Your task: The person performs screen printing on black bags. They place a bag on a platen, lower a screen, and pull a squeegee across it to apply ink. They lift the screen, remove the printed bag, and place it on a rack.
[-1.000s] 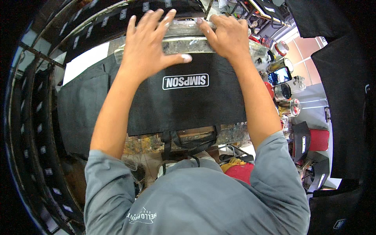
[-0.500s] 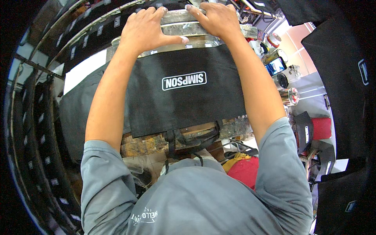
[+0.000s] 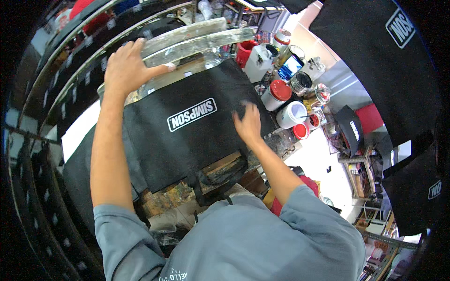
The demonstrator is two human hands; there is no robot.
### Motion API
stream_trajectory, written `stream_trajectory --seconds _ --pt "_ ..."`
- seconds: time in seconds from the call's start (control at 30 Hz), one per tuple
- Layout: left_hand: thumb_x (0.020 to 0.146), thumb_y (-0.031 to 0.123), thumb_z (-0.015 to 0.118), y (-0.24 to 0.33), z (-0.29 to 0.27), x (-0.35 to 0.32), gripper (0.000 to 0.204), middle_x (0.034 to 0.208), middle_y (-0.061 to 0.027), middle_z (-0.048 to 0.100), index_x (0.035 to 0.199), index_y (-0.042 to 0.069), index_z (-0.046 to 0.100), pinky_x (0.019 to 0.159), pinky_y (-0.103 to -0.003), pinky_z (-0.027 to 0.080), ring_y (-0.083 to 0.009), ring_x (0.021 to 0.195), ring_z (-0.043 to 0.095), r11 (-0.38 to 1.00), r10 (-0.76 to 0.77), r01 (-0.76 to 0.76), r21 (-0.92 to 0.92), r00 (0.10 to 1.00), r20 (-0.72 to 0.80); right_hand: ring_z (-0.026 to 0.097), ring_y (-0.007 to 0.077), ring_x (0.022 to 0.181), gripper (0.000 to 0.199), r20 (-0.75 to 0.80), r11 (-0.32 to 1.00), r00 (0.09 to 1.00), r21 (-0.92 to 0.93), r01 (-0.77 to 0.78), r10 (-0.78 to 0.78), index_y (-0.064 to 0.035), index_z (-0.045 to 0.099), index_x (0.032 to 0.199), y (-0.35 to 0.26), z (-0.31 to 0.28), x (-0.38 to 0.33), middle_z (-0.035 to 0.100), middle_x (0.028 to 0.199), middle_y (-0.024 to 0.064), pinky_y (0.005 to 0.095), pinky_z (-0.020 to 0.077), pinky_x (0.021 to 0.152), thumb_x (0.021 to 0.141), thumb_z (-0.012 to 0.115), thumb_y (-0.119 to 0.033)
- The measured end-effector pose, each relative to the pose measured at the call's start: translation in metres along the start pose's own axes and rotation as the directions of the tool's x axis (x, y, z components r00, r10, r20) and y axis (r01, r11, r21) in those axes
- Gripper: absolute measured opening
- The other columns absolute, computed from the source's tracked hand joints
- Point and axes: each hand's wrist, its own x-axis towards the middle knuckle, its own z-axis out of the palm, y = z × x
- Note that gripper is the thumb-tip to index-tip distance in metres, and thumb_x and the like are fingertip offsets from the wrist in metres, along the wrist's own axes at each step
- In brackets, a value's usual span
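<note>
A black cloth bag (image 3: 161,150) with a white printed label and dark strap loops lies flat in front of me on a paint-stained board (image 3: 171,200). Beyond its far edge stands a pale, stained wooden frame (image 3: 201,43). My left hand (image 3: 126,70) grips that frame near its left end, fingers over the bar and thumb stretched along the near side. Over the right part of the bag is my right hand (image 3: 248,124), slightly blurred, its thumb and fingers apart with nothing in them. Whether it touches the cloth I cannot tell.
Right of the bag stand a white tub (image 3: 291,115), a red-lidded container (image 3: 276,95), a white jug (image 3: 258,63) and a lit phone (image 3: 290,67). Black printed cloths (image 3: 370,61) hang at the right. Racks with dark pieces (image 3: 51,178) curve along the left.
My right hand has let go of the frame and come back over the bag. My left hand stays on the frame. The view has turned to the right, showing more containers.
</note>
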Motion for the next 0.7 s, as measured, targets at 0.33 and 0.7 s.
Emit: stream_trajectory --seconds 0.33,0.7 --pt "0.065 0.082 0.076 -0.009 0.008 0.008 0.11 0.121 -0.0225 0.07 0.133 -0.003 0.065 0.1 -0.045 0.052 -0.0364 0.114 0.068 0.998 0.047 -0.044 0.039 0.994 -0.094 0.064 0.0444 0.116 0.07 0.141 0.775 0.809 -0.417 -0.475 0.571 0.0027 0.05 0.136 0.125 0.012 -0.006 0.064 0.124 0.0229 0.0548 0.0531 0.095 0.089 0.077 -0.041" --pt "0.072 0.075 0.075 0.006 -0.01 0.007 0.109 0.136 -0.0304 0.063 0.14 -0.008 0.058 0.11 -0.047 0.046 -0.0431 0.129 0.061 1.0 -0.015 0.015 -0.001 0.999 0.038 0.073 0.0412 0.093 0.029 0.24 0.904 0.927 -0.387 -0.181 0.288 -0.0089 0.07 0.119 0.038 -0.013 0.002 0.074 0.097 0.0219 0.0542 0.0559 0.084 0.099 0.063 -0.028"
